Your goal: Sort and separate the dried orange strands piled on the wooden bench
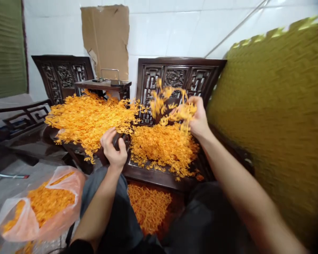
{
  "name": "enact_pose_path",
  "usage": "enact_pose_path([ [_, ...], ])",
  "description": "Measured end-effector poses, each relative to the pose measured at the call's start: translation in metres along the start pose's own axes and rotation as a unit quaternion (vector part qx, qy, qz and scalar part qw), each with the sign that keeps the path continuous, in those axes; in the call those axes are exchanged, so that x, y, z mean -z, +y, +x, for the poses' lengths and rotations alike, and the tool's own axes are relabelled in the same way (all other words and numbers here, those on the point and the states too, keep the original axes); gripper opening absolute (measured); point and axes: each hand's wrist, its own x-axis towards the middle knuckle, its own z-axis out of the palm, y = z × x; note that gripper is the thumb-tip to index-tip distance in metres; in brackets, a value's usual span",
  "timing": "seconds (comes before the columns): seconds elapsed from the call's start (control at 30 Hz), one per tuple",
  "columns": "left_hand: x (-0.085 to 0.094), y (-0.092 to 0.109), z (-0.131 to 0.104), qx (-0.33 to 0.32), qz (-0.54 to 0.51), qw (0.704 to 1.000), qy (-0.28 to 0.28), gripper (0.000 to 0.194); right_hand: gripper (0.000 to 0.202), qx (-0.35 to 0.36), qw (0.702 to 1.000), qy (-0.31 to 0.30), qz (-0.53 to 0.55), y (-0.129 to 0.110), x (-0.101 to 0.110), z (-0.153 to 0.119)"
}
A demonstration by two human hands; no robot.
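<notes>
My right hand (198, 118) is closed on a curly orange plastic sprig (172, 102), blurred by motion and raised over the right-hand pile. Beneath it, a heap of orange sprigs (161, 148) covers the seat of a dark carved wooden chair (151, 176). My left hand (113, 148) has its fingers apart and curved, with nothing visible in it. It is beside the front edge of a larger heap of orange sprigs (87, 116) on the left. Between my legs lies a mass of thin orange stems (149, 208), low down.
At lower left, a translucent plastic bag (21, 225) holds small orange pieces. A small wooden table (103, 84) bearing a dark phone-like object stands behind the left heap. Cardboard (108, 38) leans on the tiled wall. A tall olive foam mat (275, 106) borders the right side.
</notes>
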Motion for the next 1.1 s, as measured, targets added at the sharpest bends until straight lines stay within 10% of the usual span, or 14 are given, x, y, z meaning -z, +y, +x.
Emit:
enact_pose_path([
  [0.17,-0.017,0.027,0.000,0.065,-0.071,0.995,-0.006,0.037,0.026,-0.115,0.980,-0.028,0.157,0.023,-0.017,-0.083],
  [0.43,-0.048,0.076,-0.024,-0.102,-0.196,0.893,-0.393,0.049,0.025,-0.068,0.937,-0.119,0.320,0.029,-0.039,-0.127],
  [0.53,-0.054,0.082,-0.031,-0.108,-0.221,0.885,-0.396,0.024,0.024,-0.072,0.904,-0.197,0.372,0.028,-0.034,-0.131],
  [0.67,-0.055,0.083,-0.030,0.077,-0.219,0.892,-0.388,0.017,0.019,-0.071,0.874,-0.294,0.379,0.050,-0.027,-0.127],
  [0.83,-0.063,0.079,-0.030,0.167,-0.147,0.873,-0.433,0.018,0.026,-0.155,0.891,-0.071,0.420,0.066,-0.036,-0.122],
  [1.1,-0.090,0.069,-0.045,0.316,-0.266,0.819,-0.397,0.037,0.041,-0.078,0.948,-0.193,0.240,0.022,-0.080,-0.123],
])
